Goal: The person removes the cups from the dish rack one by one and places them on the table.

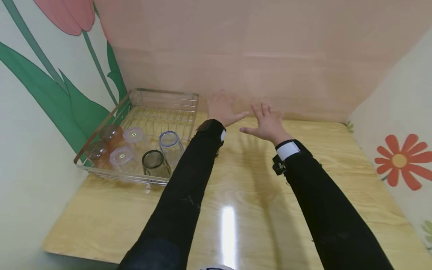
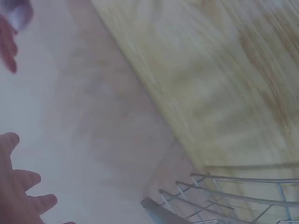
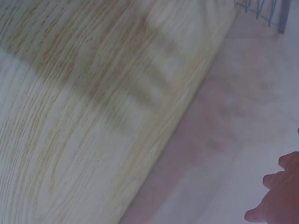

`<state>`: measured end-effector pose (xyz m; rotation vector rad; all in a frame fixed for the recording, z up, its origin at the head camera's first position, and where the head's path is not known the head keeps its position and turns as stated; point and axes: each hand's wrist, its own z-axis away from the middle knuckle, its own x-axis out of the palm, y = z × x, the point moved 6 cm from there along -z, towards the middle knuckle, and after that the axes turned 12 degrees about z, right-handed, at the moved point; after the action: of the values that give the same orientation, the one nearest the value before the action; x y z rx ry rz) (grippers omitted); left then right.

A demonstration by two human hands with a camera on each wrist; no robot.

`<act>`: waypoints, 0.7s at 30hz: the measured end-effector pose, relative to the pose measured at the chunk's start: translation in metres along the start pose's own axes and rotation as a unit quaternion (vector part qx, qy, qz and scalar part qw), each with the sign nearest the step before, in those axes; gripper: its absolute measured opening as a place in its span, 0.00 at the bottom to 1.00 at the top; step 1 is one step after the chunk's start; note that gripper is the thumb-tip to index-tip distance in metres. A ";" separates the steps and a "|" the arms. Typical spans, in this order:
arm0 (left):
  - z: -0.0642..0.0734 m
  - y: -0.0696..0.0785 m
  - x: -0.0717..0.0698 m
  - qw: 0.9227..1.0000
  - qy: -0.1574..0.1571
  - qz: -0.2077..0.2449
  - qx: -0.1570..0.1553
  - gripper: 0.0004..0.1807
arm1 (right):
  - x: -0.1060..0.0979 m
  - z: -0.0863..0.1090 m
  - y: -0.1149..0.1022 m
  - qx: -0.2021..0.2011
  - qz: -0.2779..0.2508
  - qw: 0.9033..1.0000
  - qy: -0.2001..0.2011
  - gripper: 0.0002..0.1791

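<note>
Both hands reach forward over the far part of the wooden table (image 1: 256, 195), fingers spread and palms empty. My left hand (image 1: 222, 108) is just right of the wire basket's back corner; in the left wrist view its fingers (image 2: 28, 186) show at the lower left. A little to its right, my right hand (image 1: 268, 123) casts a shadow on the wood, its thumb pointing toward the left one. The metal wire basket (image 1: 165, 93) stands at the left. Upturned glasses fill its front part, among them a dark-rimmed glass (image 1: 156, 165) and a blue-rimmed glass (image 1: 171, 146).
A pinkish backdrop (image 1: 236, 48) rises behind the table's far edge. On the left is a white wall with a painted tulip (image 1: 72, 15); on the right, one with a red flower (image 1: 399, 161). Clear glasses (image 1: 125, 159) and brownish ones (image 1: 98, 152) stand in the basket.
</note>
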<state>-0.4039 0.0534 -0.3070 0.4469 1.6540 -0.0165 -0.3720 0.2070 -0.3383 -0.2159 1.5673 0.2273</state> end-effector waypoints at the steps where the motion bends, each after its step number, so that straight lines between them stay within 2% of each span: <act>1: 0.001 0.004 -0.002 1.000 -0.001 -0.001 0.007 0.51 | 0.000 0.002 0.000 -0.003 -0.003 1.000 -0.001 0.59; 7: 0.010 0.030 -0.028 0.997 0.003 0.016 0.074 0.50 | -0.001 0.014 0.000 -0.021 -0.025 0.999 0.000 0.56; 10: 0.021 0.040 -0.038 0.993 -0.029 -0.004 0.111 0.50 | -0.003 0.020 -0.001 -0.035 -0.037 0.999 -0.003 0.56; 12: 0.033 0.044 -0.042 0.988 -0.065 -0.033 0.138 0.50 | -0.004 0.025 -0.004 -0.046 -0.042 0.998 -0.008 0.57; 14: 0.048 0.047 -0.043 0.979 -0.100 -0.057 0.169 0.50 | -0.004 0.032 -0.004 -0.054 -0.039 0.998 -0.013 0.57; 16: 0.065 0.047 -0.047 0.970 -0.117 -0.070 0.200 0.50 | -0.003 0.038 -0.006 -0.063 -0.032 0.997 -0.016 0.57; 19: 0.092 0.039 -0.053 0.963 -0.139 -0.058 0.223 0.48 | -0.002 0.049 -0.011 -0.082 -0.020 0.996 -0.011 0.56; 21: 0.110 0.028 -0.055 0.960 -0.155 -0.057 0.225 0.48 | 0.000 0.057 -0.016 -0.100 -0.017 0.995 -0.007 0.56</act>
<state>-0.2873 0.0343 -0.2633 0.6553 1.3579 -0.5317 -0.3127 0.2072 -0.3390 -0.3959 1.5269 0.3584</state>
